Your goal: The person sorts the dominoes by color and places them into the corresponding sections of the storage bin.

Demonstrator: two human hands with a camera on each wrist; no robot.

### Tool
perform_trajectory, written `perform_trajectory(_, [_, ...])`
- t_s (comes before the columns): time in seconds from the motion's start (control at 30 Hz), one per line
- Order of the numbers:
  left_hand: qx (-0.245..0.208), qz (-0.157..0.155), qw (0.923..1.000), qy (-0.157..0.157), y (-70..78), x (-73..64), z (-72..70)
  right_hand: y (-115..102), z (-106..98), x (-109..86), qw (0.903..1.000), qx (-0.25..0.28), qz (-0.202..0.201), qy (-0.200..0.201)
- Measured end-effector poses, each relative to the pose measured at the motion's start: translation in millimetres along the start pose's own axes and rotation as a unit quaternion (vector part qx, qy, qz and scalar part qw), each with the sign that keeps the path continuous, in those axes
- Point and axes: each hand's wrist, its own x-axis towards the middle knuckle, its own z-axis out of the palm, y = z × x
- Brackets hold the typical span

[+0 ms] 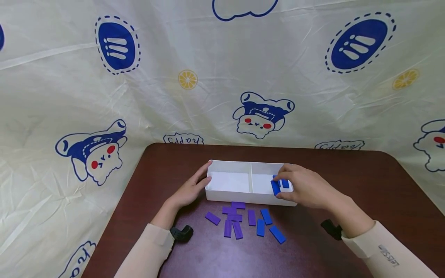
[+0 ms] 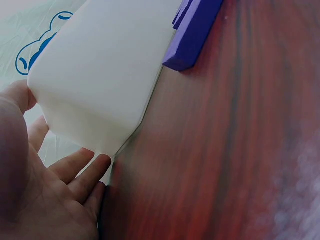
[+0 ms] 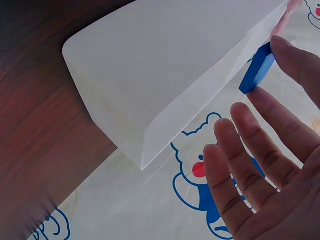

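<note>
A white two-compartment box (image 1: 229, 197) stands on the table. My left hand (image 1: 189, 190) rests its fingers against the box's left end, with the thumb at the rim, as the left wrist view also shows. Over the right compartment, my right hand (image 1: 309, 187) pinches a blue block (image 3: 257, 70) between thumb and index finger; the other fingers are extended. More blue blocks (image 1: 285, 183) show in that compartment, partly hidden by the right hand. The left compartment shows only its white floor.
Several purple blocks (image 1: 227, 228) lie scattered on the brown table (image 1: 208, 262) in front of the box. To their right lie 3 blue blocks (image 1: 277, 234). A printed white sheet (image 1: 208, 112) hangs behind the table.
</note>
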Motion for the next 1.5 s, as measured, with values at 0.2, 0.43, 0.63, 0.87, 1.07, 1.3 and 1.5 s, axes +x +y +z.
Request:
perform_trajectory(0.2, [0.004, 0.002, 1.0, 0.0, -1.3, 0.6, 0.1, 4, 3, 4.3, 0.9999, 0.007, 0.002, 0.009])
perform_trajectory(0.43, [0.013, 0.002, 0.9999, 0.001, 0.0, 0.8, -0.7, 8, 4, 9.4, 0.9996, 0.017, 0.007, 0.02])
perform_trajectory(0.63, [0.007, 0.002, 1.0, 0.002, 0.9, 0.6, -0.9, 11, 3, 14.9, 0.9995, 0.019, 0.005, 0.024])
perform_trajectory(0.87, [0.009, 0.0, 0.9999, 0.005, 0.8, 0.1, -0.5, 13, 4, 22.2, 0.9994, 0.026, 0.011, 0.022])
perform_trajectory(1.07, [0.005, 0.0, 1.0, 0.006, 0.2, -0.8, 0.8, 16, 7, 25.8, 0.9992, 0.03, 0.017, 0.022])
perform_trajectory(1.3, [0.0, 0.004, 1.0, 0.001, 0.2, -1.2, 0.8, 21, 13, 30.1, 0.9989, 0.032, 0.023, 0.025])
perform_trajectory(1.5, [0.003, 0.007, 1.0, 0.001, -1.7, -0.2, 1.3, 26, 20, 34.7, 0.9985, 0.035, 0.036, 0.019])
